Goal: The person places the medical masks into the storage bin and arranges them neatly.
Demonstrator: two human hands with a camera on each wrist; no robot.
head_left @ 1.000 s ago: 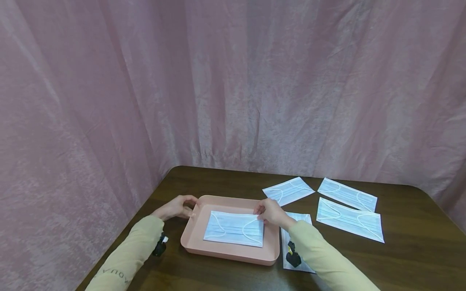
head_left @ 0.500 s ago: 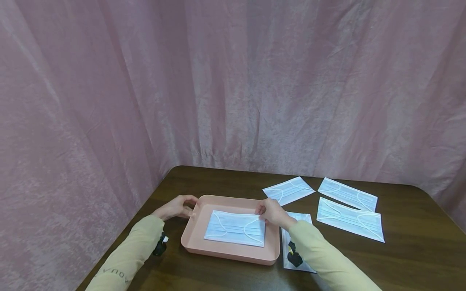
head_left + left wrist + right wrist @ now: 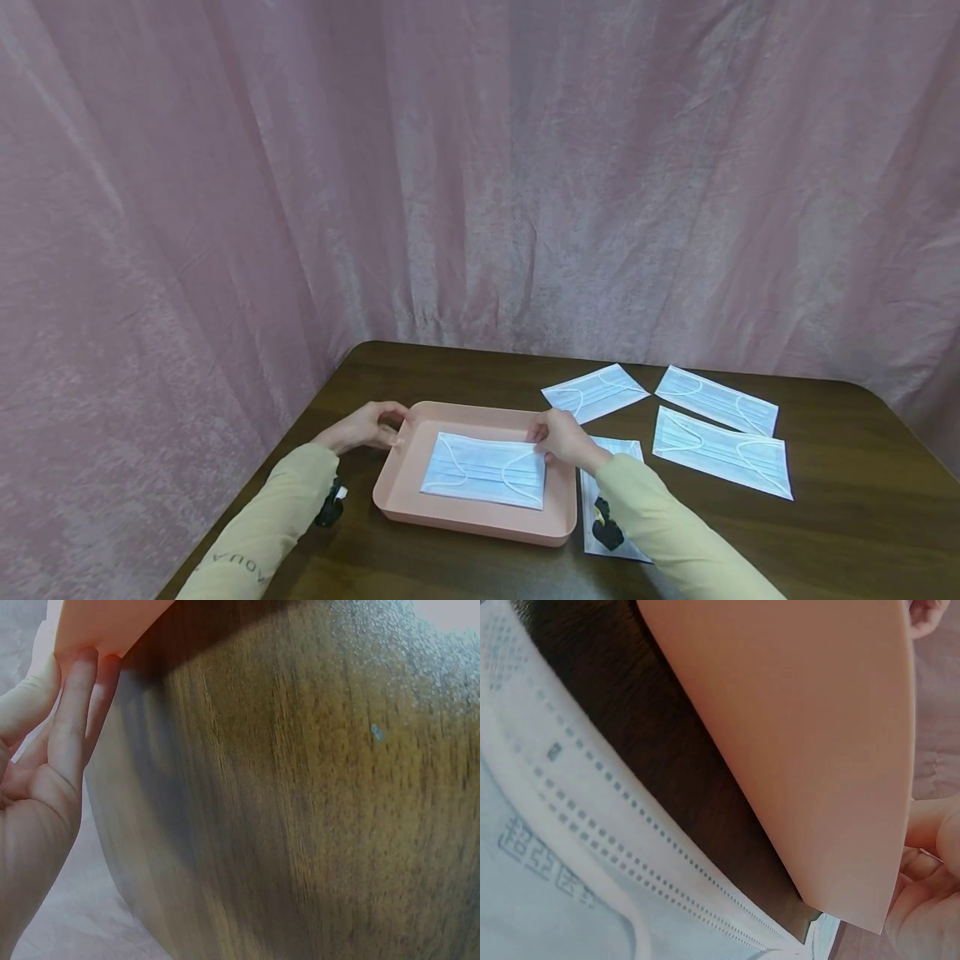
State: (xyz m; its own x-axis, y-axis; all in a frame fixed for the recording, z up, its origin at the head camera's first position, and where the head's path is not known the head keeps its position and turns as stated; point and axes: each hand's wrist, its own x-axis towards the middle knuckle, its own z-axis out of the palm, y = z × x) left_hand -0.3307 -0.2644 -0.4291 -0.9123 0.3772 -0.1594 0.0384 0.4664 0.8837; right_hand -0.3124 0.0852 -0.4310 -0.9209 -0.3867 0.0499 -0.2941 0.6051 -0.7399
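Observation:
A pale blue face mask (image 3: 480, 475) with white ear loops lies flat in a shallow pink tray (image 3: 480, 527). With its fingertips inside the tray, my right hand (image 3: 564, 439) pinches the mask's upper right corner. The tray's wall hides that corner from the right wrist view, where part of the hand (image 3: 930, 885) shows behind the tray (image 3: 810, 735). My left hand (image 3: 363, 427) grips the tray's left rim near the far corner. Seen from the left wrist, thumb and fingers of the hand (image 3: 45, 765) meet the tray's edge (image 3: 105, 622).
Another face mask (image 3: 597, 546) lies right of the tray, partly under my right forearm. Farther off, one mask (image 3: 596, 393) lies behind the tray and two masks, an upper (image 3: 716, 400) and a lower (image 3: 723, 452), to the right. A pink curtain (image 3: 480, 167) hangs behind the wooden table (image 3: 847, 475).
The right hand and the mask it pinches have shifted very slightly to the right in the tray since one second ago. My left hand and the tray have hardly moved.

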